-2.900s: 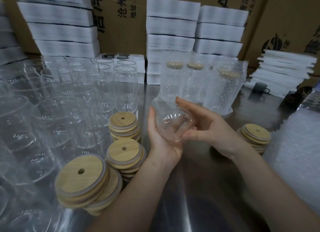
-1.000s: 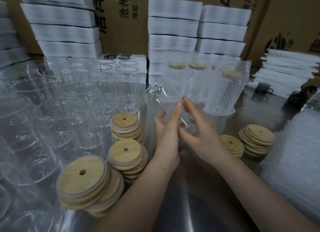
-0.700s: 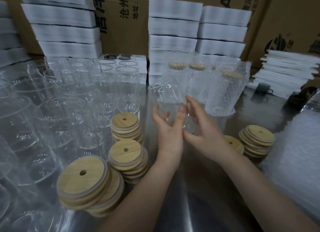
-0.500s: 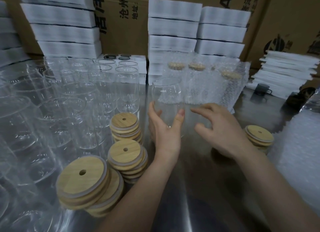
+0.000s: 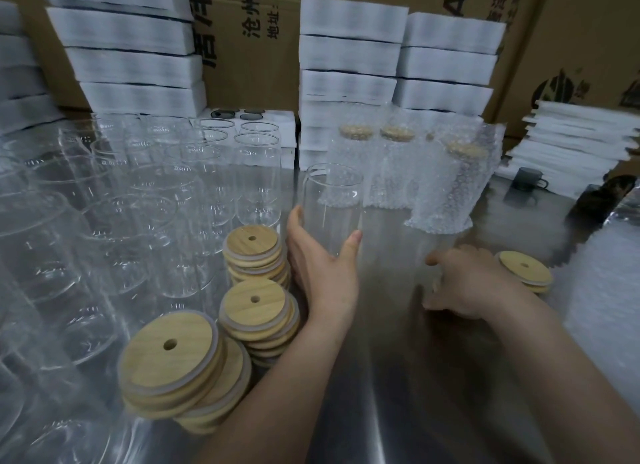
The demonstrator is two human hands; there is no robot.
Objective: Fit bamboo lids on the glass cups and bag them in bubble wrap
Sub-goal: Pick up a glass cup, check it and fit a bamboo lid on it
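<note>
Centrally, upright glass cup (image 5: 333,204), left hand (image 5: 322,273) gripping

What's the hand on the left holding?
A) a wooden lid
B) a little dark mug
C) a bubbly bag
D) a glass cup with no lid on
D: the left hand curls its fingers and thumb round an upright glass cup whose top is open, with no lid on it.
</note>
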